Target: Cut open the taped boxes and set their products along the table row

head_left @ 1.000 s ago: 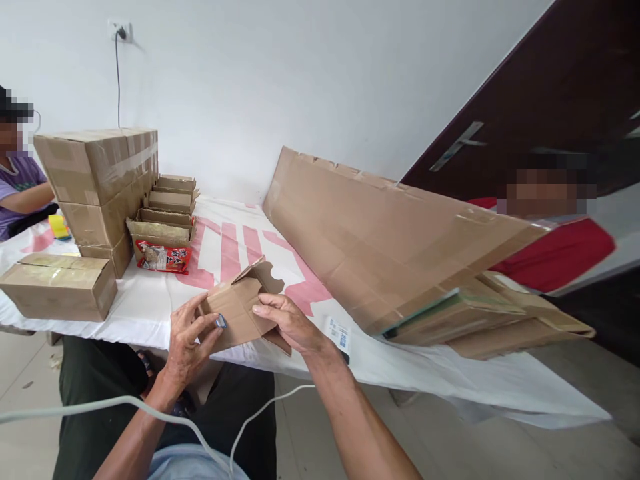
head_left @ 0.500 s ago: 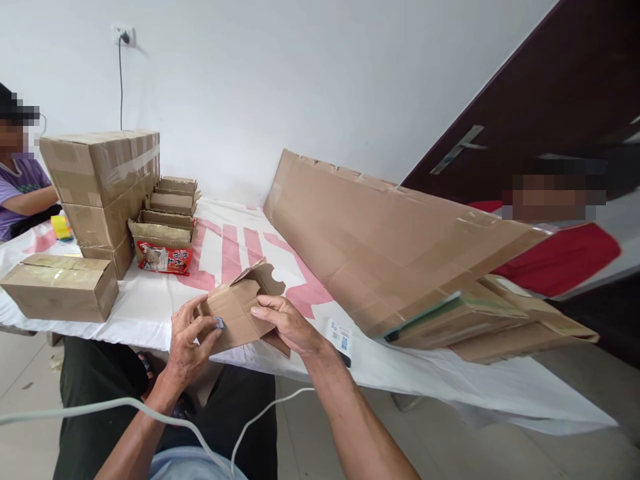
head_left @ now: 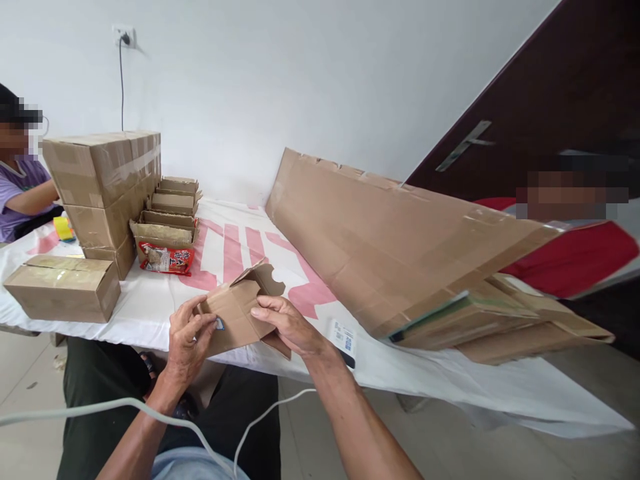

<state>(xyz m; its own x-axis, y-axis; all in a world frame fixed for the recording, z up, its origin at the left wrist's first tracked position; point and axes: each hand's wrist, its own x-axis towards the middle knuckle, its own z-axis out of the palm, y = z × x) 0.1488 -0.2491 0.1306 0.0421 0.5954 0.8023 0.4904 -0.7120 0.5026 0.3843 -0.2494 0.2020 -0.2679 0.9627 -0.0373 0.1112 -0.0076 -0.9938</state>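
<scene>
A small brown cardboard box [head_left: 235, 308] with open, notched flaps is held between both hands at the table's front edge. My left hand [head_left: 187, 337] grips its left end, and the fingers touch a small blue-and-white sticker [head_left: 219, 324] on the box face. Whether the sticker is fully stuck down cannot be told. My right hand [head_left: 287, 323] closes on the right end, thumb on top near the flap. To the right of that hand lies a white sheet with blue labels [head_left: 343, 335], a dark object under its front edge.
Taped cartons [head_left: 113, 173] are stacked at left, with one carton [head_left: 63, 290] in front. Open boxes [head_left: 165, 230] and a red packet [head_left: 166, 259] stand beside the stack. A large cardboard box [head_left: 390, 240] fills the right. Two other people sit at either side. A white cable [head_left: 125, 403] crosses my lap.
The view has shifted slightly. My left fingers have moved a little over the small sticker on the box; both hands keep their hold.
</scene>
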